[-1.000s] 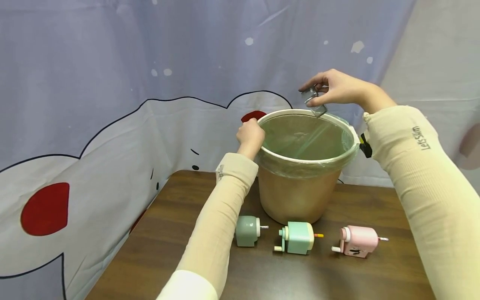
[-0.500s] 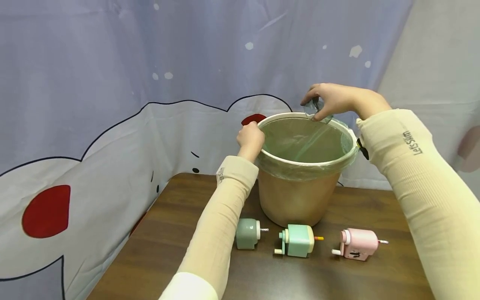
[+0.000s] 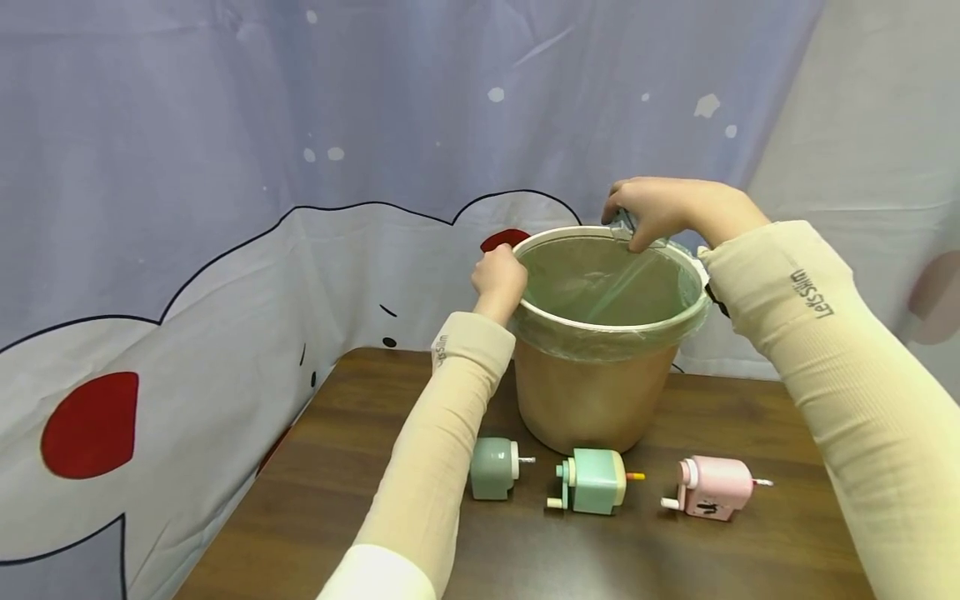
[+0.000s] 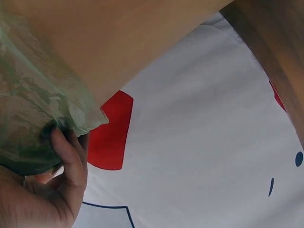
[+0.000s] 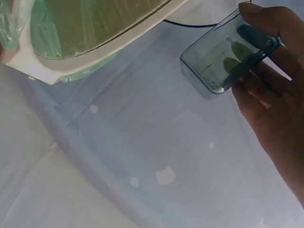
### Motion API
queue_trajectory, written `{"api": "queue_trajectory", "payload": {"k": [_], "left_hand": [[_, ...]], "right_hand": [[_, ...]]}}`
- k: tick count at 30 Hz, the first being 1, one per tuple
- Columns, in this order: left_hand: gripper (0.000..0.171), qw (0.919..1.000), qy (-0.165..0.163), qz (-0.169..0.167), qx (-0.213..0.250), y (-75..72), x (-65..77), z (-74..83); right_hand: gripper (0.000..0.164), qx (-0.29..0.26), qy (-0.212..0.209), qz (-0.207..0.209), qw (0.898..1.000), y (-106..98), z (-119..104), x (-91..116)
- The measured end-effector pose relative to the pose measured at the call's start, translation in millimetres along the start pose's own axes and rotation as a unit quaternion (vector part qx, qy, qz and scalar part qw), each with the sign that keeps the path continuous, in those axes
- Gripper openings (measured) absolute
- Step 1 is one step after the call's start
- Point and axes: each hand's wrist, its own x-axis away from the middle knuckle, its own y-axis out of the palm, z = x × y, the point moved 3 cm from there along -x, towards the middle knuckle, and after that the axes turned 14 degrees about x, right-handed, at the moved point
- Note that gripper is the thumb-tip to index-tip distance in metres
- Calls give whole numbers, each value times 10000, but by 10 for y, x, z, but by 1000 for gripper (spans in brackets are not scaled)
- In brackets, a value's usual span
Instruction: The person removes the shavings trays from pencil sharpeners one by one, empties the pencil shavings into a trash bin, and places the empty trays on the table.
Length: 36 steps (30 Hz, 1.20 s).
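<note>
A beige trash bin [image 3: 592, 400] lined with a thin green plastic bag [image 3: 600, 346] stands on the table. At its left rim my left hand [image 3: 499, 277] grips the edge of the bag, and the left wrist view shows the fingers curled against the green film [image 4: 42, 95]. Over the far right rim, my right hand [image 3: 660, 208] holds a small clear plastic box [image 5: 225, 59] between thumb and fingers. Seen through its wall are the fingertips behind it. In the head view, the hand covers most of the box.
In front of the bin sit three crank pencil sharpeners with pencils in them: a grey-green one [image 3: 492, 468] partly behind my left sleeve, a mint one [image 3: 597, 481] and a pink one [image 3: 716, 487]. A patterned curtain [image 3: 225, 167] hangs behind the brown wooden table [image 3: 330, 467].
My right hand has come down with the clear box, from above the bin to its far rim. The left hand keeps its hold on the bag at the rim.
</note>
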Motion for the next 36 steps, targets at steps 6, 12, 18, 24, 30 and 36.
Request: {"api": "queue_trajectory", "payload": {"k": [6,12,18,24,30,36], "left_hand": [[24,10000,44,9,36,-9,-12,-4],[23,10000,39,40,71,-34,-19,-36],[21,9999,87,76,16,-69,-10,-60],[21,9999,93,47,34,-77,-19,-53],[21,10000,58,67,26,-84,-21,-50],[22,10000,46,38,48,-74,-26,-35]], "right_hand": [[47,5,-75,103,9999,-31,-53,-15],[54,-217,17,26,9998,-37,-71,-22],[60,-253,55,-39,9997,-44,-101,-24],[67,-376,228,-55,9990,-7,-87,-15],[64,-611,231,331,9973,42,-71,5],[62,-578,231,750,9952,36,-44,31]]}}
